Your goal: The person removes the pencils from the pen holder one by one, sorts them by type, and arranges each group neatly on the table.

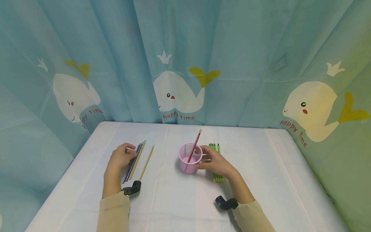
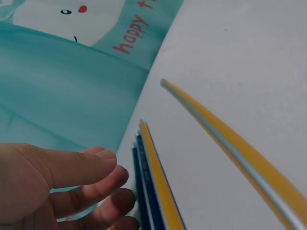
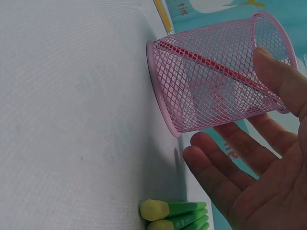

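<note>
My left hand (image 1: 121, 156) hovers at the left beside two dark blue pencils (image 1: 126, 176) and a yellow pencil (image 1: 137, 160) lying together. Its fingers are loosely bent, with nothing visible between thumb and fingers in the left wrist view; contact with the pencils cannot be told. Slightly apart lies another yellow pencil (image 1: 147, 162). At the centre, a pink mesh pen cup (image 1: 186, 168) stands upright with a red pencil (image 1: 195, 145) leaning inside. My right hand (image 1: 215, 162) holds the cup's right side, thumb on the mesh (image 3: 206, 86) and fingers partly behind it.
Several green pencils (image 1: 218, 179) lie side by side under and behind the right hand, dark tips away from me. White cloth covers the table (image 1: 269, 180). A blue-green curtain (image 1: 246, 48) with whale prints hangs along the back and sides.
</note>
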`<state>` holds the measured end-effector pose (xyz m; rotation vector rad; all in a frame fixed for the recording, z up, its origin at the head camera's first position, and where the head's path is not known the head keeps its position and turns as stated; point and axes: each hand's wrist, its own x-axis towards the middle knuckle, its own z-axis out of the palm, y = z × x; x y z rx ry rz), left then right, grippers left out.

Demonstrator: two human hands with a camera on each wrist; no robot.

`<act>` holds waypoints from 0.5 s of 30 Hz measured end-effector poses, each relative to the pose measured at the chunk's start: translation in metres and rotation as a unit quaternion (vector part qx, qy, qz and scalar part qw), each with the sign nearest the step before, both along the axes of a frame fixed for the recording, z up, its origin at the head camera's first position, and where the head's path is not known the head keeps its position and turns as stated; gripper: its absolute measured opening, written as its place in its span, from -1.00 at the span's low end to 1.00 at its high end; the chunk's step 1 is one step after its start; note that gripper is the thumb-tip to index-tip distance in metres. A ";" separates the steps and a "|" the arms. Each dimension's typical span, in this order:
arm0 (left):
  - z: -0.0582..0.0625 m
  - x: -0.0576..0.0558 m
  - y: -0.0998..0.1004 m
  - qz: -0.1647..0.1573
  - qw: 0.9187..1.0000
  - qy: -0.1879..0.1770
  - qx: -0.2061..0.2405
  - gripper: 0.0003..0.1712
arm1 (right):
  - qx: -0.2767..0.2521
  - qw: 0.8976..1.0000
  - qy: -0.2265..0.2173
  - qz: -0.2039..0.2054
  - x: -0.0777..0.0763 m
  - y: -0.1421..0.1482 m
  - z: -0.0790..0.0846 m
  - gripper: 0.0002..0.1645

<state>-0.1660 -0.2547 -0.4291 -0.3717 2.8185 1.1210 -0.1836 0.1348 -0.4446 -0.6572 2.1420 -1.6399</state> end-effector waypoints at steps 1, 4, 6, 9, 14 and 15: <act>0.001 0.000 0.000 -0.002 1.000 0.002 0.001 -0.64 | 0.000 1.000 0.000 0.000 0.000 0.000 0.000 -0.20; 0.005 0.000 0.001 -0.009 1.000 0.011 0.006 -0.64 | 0.002 1.000 0.000 -0.001 0.000 0.000 0.000 -0.20; 0.009 0.000 0.003 -0.016 1.000 0.020 0.013 -0.64 | 0.003 1.000 0.001 -0.001 0.000 0.000 0.000 -0.19; 0.014 -0.001 0.005 -0.034 0.998 0.042 0.032 -0.63 | 0.006 1.000 0.001 -0.002 0.000 0.001 0.000 -0.19; 0.020 -0.002 0.009 -0.068 0.991 0.081 0.081 -0.62 | 0.002 1.000 0.002 0.002 0.000 0.001 0.000 -0.21; 0.021 -0.002 0.010 -0.073 0.989 0.089 0.090 -0.62 | 0.002 1.000 0.002 0.002 0.000 0.001 0.000 -0.21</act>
